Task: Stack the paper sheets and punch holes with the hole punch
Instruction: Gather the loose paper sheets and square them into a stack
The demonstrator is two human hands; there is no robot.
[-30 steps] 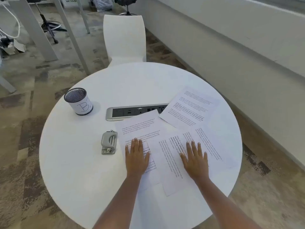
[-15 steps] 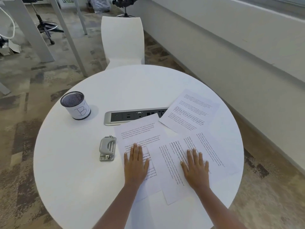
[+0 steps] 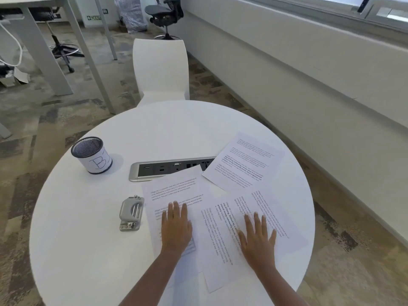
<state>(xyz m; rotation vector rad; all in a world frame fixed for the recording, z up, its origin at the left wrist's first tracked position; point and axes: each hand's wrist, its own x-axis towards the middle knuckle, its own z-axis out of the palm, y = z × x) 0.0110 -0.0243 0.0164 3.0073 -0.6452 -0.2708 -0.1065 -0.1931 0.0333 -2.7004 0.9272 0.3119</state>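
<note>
Several printed paper sheets lie loosely overlapping on the round white table. My left hand rests flat, fingers together, on the left sheet. My right hand lies flat with fingers spread on the middle sheet, which overlaps another sheet to its right. A further sheet lies apart at the far right. The grey hole punch sits just left of the left sheet, untouched.
A mesh pen cup labelled "B" stands at the table's left. A power socket strip is set into the tabletop, partly covered by sheets. A white chair stands beyond the table; a wall runs along the right.
The head camera has tilted up, showing more of the room. Both hands stay flat on the same sheets; the papers have not visibly shifted.
</note>
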